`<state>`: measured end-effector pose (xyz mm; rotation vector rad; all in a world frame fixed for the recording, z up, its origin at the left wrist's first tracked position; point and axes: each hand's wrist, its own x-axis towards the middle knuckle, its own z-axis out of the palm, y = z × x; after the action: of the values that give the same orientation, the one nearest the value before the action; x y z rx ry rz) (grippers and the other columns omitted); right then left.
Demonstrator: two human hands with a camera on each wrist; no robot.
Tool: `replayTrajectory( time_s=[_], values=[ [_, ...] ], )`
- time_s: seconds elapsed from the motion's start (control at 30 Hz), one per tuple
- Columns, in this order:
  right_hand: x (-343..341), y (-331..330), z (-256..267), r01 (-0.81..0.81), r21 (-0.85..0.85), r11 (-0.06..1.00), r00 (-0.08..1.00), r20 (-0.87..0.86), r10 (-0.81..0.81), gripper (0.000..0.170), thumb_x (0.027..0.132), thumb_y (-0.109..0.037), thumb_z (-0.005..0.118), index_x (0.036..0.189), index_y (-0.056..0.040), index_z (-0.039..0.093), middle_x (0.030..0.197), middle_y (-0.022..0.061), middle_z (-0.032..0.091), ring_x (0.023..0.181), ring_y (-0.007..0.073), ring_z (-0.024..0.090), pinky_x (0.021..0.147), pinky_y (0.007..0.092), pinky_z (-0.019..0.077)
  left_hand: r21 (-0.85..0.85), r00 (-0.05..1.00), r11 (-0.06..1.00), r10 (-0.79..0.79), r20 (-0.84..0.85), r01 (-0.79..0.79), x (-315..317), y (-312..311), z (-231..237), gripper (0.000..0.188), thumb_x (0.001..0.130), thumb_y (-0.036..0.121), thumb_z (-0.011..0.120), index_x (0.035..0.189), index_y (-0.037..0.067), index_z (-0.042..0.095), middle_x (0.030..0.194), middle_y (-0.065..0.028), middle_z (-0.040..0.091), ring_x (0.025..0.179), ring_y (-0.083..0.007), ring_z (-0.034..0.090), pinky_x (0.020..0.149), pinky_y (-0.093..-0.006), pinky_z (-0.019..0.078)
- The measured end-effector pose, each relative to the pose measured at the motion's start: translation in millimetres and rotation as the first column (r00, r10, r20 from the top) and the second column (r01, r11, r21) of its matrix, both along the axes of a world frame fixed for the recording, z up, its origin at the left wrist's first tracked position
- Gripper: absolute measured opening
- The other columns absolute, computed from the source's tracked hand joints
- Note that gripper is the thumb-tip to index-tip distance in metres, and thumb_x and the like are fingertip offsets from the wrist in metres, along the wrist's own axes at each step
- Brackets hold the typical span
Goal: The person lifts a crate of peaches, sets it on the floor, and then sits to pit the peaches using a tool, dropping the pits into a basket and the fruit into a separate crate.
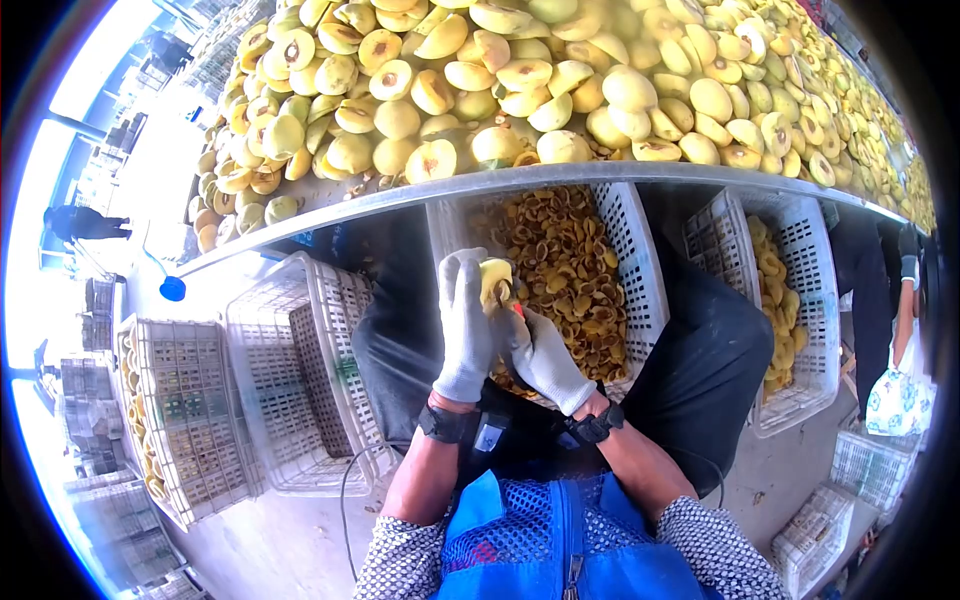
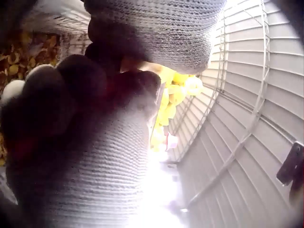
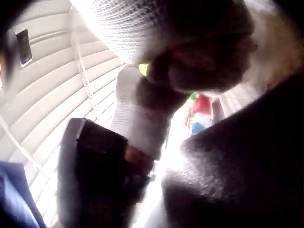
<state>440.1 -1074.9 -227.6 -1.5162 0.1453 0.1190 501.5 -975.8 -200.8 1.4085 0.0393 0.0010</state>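
In the head view the white-gloved left hand [image 1: 464, 325] grips a yellow fruit half [image 1: 494, 280], its fingers curled round the far side. Close against it, the gloved right hand [image 1: 545, 357] pinches a small tool with a red part [image 1: 518, 310] at the fruit's near edge. Both hands are over the near left side of a white crate [image 1: 640, 270] holding brown-orange scraps [image 1: 565, 275]. In the left wrist view the gloves [image 2: 95, 166] are dark and close together; the fruit is mostly hidden. The right wrist view shows the gloves [image 3: 147, 107] in shadow.
A metal-edged table [image 1: 480, 184] heaped with yellow fruit halves [image 1: 430, 90] runs across the far side. White crates stand left [image 1: 290, 400] and right [image 1: 815, 300], the right one with yellow pieces [image 1: 775, 300]. The person's knees flank the middle crate.
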Motion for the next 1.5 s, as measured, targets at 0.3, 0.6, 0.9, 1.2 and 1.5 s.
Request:
replayTrajectory(
  time_s=[0.3,0.6,0.9,1.2,1.5],
  values=[
    [-13,-5,-7,0.077,0.008,0.997,0.994,-0.073,-0.076,0.036,0.099,-0.032,0.06,0.106,0.0023,0.065,0.082,0.0175,0.069,0.077,0.0242,0.067,0.07,0.0362,0.0514,-0.104,0.948,0.975,-0.217,-0.235,0.197,23,7,11,0.035,0.105,0.036,0.05,0.1,0.004,0.063,0.09,-0.0042,0.063,0.082,-0.0108,0.059,0.075,-0.0272,0.0493],
    [21,-44,18,0.02,-0.092,0.996,0.998,0.064,-0.014,0.027,0.096,-0.021,0.067,0.11,0.0019,0.064,0.09,0.0054,0.068,0.077,0.0128,0.06,0.072,0.0282,0.0496,0.267,0.847,0.82,-0.414,-0.334,0.506,22,12,12,0.064,0.104,0.056,0.041,0.136,0.002,0.053,0.113,-0.0068,0.064,0.104,-0.0132,0.058,0.093,-0.0294,0.0482],
    [3,-13,26,0.134,0.066,0.989,0.986,-0.111,-0.126,0.039,0.101,-0.036,0.06,0.121,-0.0028,0.06,0.094,0.0035,0.068,0.083,0.0153,0.063,0.072,0.0288,0.0505,-0.068,0.998,0.998,0.0,0.055,0.004,-8,2,-6,0.04,0.107,0.037,0.048,0.12,0.003,0.063,0.103,-0.0058,0.067,0.092,-0.0118,0.061,0.084,-0.0286,0.0508],
    [-9,-12,41,-0.038,-0.407,0.913,0.968,0.211,0.134,0.024,0.103,-0.02,0.054,0.103,0.0026,0.06,0.07,0.0111,0.06,0.06,0.019,0.06,0.057,0.031,0.0465,-0.12,0.997,0.992,-0.05,-0.061,0.042,-13,10,17,0.057,0.107,0.05,0.037,0.113,0.001,0.067,0.099,-0.0081,0.068,0.084,-0.0114,0.062,0.079,-0.0262,0.0514],
    [-8,1,30,-0.006,-0.329,0.944,0.993,0.11,0.044,0.033,0.103,-0.027,0.053,0.101,0.004,0.063,0.08,0.0246,0.066,0.077,0.0425,0.067,0.065,0.0395,0.0512,-0.074,0.996,0.995,0.077,0.047,-0.073,-15,2,10,0.043,0.109,0.036,0.041,0.11,0.001,0.066,0.092,-0.0033,0.067,0.081,-0.0076,0.058,0.075,-0.0235,0.048]
  ],
)
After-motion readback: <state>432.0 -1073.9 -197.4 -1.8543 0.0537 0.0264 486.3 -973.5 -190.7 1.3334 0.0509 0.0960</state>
